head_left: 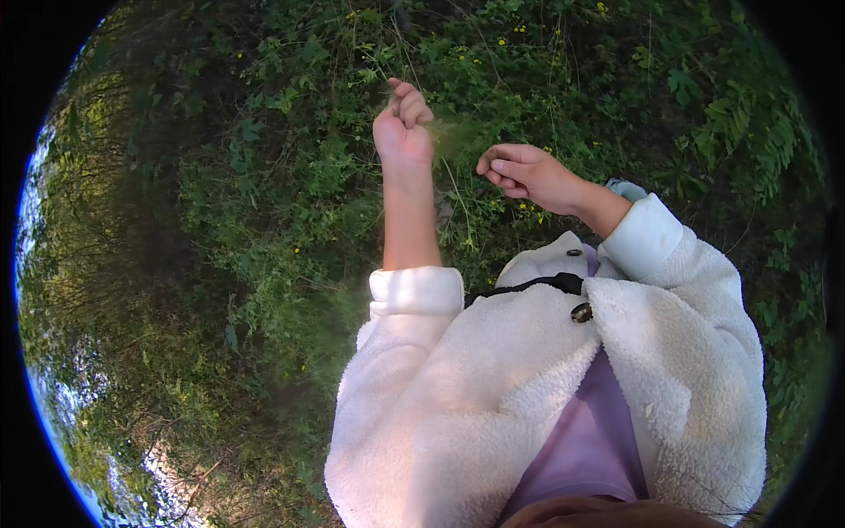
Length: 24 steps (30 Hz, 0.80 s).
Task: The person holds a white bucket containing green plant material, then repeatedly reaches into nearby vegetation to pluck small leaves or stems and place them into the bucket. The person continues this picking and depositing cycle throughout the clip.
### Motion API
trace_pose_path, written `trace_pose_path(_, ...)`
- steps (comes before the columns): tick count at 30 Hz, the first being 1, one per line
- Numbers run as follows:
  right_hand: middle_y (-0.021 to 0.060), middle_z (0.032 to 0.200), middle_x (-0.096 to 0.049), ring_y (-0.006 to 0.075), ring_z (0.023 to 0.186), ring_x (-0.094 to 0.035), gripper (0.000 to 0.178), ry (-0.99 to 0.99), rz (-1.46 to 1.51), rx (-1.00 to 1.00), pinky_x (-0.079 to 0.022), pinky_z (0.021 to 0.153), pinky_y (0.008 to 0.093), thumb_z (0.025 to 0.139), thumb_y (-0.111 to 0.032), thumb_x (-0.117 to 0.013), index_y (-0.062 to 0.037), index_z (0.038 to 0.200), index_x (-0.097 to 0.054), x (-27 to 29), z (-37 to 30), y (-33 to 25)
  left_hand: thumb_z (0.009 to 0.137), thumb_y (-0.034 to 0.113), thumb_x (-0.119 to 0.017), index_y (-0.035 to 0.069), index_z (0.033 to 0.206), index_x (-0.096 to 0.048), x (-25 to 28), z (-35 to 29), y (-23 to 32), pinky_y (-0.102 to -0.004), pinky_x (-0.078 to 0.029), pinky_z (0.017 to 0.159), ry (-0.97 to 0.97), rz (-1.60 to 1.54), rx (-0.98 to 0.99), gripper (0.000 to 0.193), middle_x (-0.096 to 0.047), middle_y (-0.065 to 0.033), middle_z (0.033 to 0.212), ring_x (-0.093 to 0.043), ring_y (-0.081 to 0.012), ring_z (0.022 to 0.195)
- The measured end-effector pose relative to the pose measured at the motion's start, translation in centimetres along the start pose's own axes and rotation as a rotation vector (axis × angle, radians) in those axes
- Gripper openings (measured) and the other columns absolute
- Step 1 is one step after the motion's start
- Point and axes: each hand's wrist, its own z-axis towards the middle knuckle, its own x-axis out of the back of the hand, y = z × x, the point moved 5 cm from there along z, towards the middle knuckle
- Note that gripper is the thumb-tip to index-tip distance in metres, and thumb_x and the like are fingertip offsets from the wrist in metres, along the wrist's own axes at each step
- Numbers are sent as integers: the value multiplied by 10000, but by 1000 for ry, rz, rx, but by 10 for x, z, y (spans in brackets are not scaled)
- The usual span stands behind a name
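Note:
My left hand (404, 125) reaches up among the green plants, its inner side toward me and its fingers curled in. Thin stems (403, 40) run down close to its fingertips; whether they lie between the fingers I cannot tell. To the right and a little nearer, my right hand (526, 174) is closed, thumb pressed against the curled fingers. What it pinches, if anything, is too small to make out. Between the two hands hangs a blurred yellow-green tuft (453, 136), and a pale thin stalk (459, 198) slants below it.
Dense low greenery with small yellow flowers (519, 29) surrounds both hands. Ferny leaves (775, 132) grow at the right. Darker brush and twigs (97, 255) fill the left side, with bright light at its edge. My fleece jacket (440, 378) and purple top (585, 436) take up the lower part.

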Motion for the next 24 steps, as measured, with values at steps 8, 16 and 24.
trace_pose_path(8, 2, 690, -479, 72, 581, -415, 366, 89, -222, -2, -363, 519, 204, 888, -373, -469, -22, 805, -534, -21, 45, -26, 883, 34, -316, 14, 887, -539, 5, 3, -6, -170, -199, 343, 66, 222, -179, 224, -454, -68, 713, -268, -75, 447)
trace_pose_path(16, -69, 571, -333, 48, 487, -267, 254, 179, -373, 33, -221, 436, 210, 904, -295, -442, -102, 745, -488, -12, 50, -23, 897, 52, -295, 27, 886, -490, 8, 0, -6, -176, -192, 356, 117, 428, -291, 197, -451, -63, 707, -264, -72, 455)
trace_pose_path(24, -53, 625, -401, 50, 538, -336, 302, 98, -337, -102, -284, 469, 193, 912, -308, -423, -95, 708, -486, 14, 33, 7, 892, 28, -378, 34, 973, -533, 15, -15, -5, -179, -192, 380, 216, 903, -450, 175, -541, -36, 780, -327, -30, 484)
